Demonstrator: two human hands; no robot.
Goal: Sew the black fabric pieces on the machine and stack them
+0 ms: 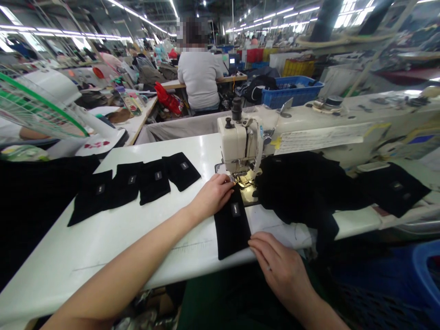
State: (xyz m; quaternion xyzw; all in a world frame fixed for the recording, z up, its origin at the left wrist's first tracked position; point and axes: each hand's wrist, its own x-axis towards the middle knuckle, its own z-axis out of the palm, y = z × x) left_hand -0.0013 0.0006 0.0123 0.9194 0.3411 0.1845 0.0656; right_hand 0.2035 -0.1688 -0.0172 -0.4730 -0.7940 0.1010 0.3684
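Note:
A black fabric piece (231, 233) with a small label (235, 209) lies on the white table, its far end at the presser foot (246, 182) of a sewing machine (240, 137). My left hand (215, 195) is closed at that far end, fingers pressed on the cloth close to the foot. Lower down, my right hand (280, 259) pinches the near right corner of the same piece at the table's front edge. Whether the needle is in the cloth cannot be made out.
Several labelled black pieces (154, 181) lie in a row on the left of the white table (137, 256). A dark cloth heap (302, 183) sits right of the needle area. A fan (41, 105) stands at left, a blue basket (388, 284) at lower right. A person (198, 78) sits ahead.

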